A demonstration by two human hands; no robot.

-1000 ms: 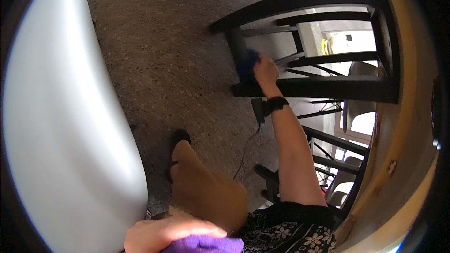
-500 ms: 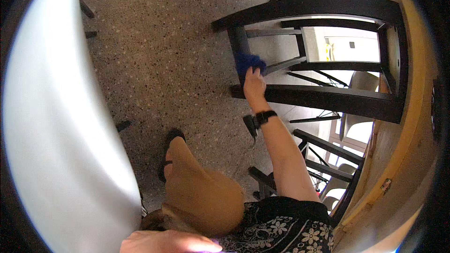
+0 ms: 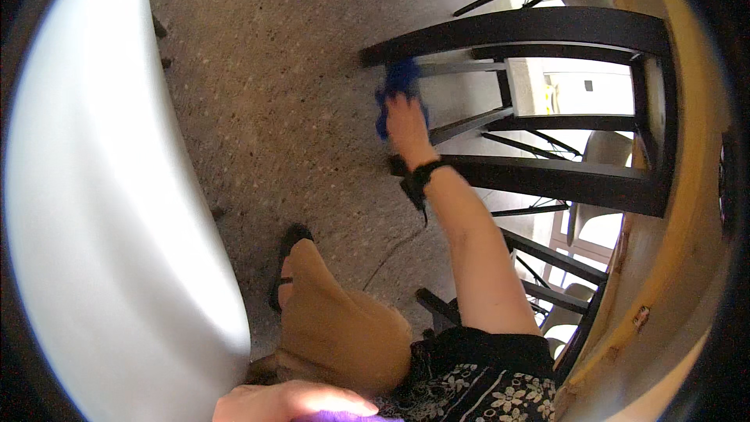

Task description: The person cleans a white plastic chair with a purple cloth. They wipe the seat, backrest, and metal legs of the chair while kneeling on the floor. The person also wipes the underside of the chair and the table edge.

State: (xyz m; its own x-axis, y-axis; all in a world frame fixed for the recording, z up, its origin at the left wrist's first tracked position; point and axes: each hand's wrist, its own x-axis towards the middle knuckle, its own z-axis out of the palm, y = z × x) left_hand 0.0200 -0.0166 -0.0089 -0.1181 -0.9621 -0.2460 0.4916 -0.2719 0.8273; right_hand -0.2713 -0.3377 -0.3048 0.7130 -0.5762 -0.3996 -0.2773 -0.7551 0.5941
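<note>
Blue cloth (image 3: 402,74) and right hand (image 3: 408,126) have slid along the end bar of the black frame (image 3: 531,27), toward its far leg. Nearest, well below the black frame, the left hand (image 3: 289,400) curls over one purple cloth (image 3: 348,417); the edge of the view cuts it off, so how tight that hand holds cannot be told. One leg in brown (image 3: 344,320), with one dark shoe (image 3: 295,236), comes next, below and left of the black frame. One big white thing (image 3: 117,187) is well to the frame's left. One black band (image 3: 426,172) goes round the right wrist, by the frame's near leg. The right hand's fingers are bent and closed on the one blue cloth, which lies over the frame's end bar. That cloth looks light, soft and floppy, and should not break. It may bunch up or slip, so its thick middle is likely the best place to hold, with fingers spread. Behind the black frame, at least two grey chairs (image 3: 605,144) show.
</note>
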